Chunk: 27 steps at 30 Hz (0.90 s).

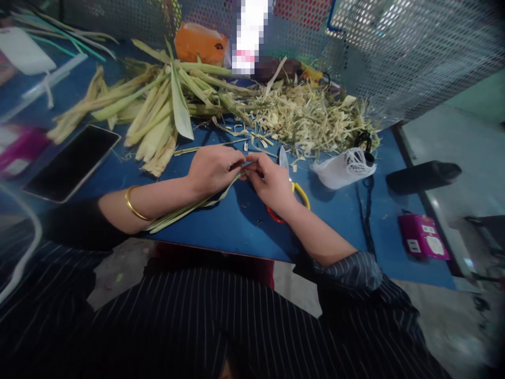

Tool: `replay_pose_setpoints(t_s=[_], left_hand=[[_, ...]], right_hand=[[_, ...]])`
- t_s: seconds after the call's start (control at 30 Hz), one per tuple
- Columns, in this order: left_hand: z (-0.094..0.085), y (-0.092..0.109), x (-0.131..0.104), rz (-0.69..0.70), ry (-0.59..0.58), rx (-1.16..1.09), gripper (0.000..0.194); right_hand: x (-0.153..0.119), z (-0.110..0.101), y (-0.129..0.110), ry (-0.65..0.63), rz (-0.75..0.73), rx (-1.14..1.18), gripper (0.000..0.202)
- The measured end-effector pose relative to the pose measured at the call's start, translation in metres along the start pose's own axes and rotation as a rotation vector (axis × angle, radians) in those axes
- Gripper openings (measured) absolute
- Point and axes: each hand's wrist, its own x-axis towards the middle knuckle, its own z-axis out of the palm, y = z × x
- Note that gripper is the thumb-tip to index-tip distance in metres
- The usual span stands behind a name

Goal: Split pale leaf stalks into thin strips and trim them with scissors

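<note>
Because we look down over the blue table (236, 231), we see grey floor (469, 142) past its right side, and a metal mesh (379, 63) rises behind its far edge. On the far half of the table lies a big pile of leaves (150, 113), pale green and partly dry, which are whole or nearly whole. To the right of the table's middle there is a wide heap of scraps (311, 116), already shredded very thin.

At the table's near middle our left hand (215, 168) and right hand (272, 184) meet, and both pinch the narrow ends of some long strips (185, 210). These strips pass below our left wrist, towards the near edge of the table. They seem gathered at one end and loose at the other, but whether they are twisted or knotted, we cannot tell. Open scissors (302, 195) lie unheld on the table, partly behind our right hand.
</note>
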Motion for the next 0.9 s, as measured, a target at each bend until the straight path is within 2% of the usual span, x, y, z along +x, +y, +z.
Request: replay_pose_setpoints(t_s=[0.17, 0.33, 0.43, 0.9], left_hand=[[0.0025, -0.0059, -0.0012, 0.030, 0.040, -0.012, 0.022], [0.0010, -0.0044, -0.0024, 0.031, 0.066, -0.073, 0.019], [0.0006, -0.0031, -0.0027, 0.039, 0.092, -0.098, 0.018], [-0.0046, 0.0012, -0.0024, -0.080, 0.037, -0.142, 0.023]], right_hand=[[0.0017, -0.0002, 0.0013, 0.044, 0.044, 0.113, 0.018], [0.0057, -0.0009, 0.0028, 0.015, 0.147, 0.396, 0.016], [0.0063, -0.0013, 0.0028, 0.016, 0.200, 0.464, 0.017], [0.0063, -0.0041, -0.0029, 0.072, 0.239, 0.321, 0.012]])
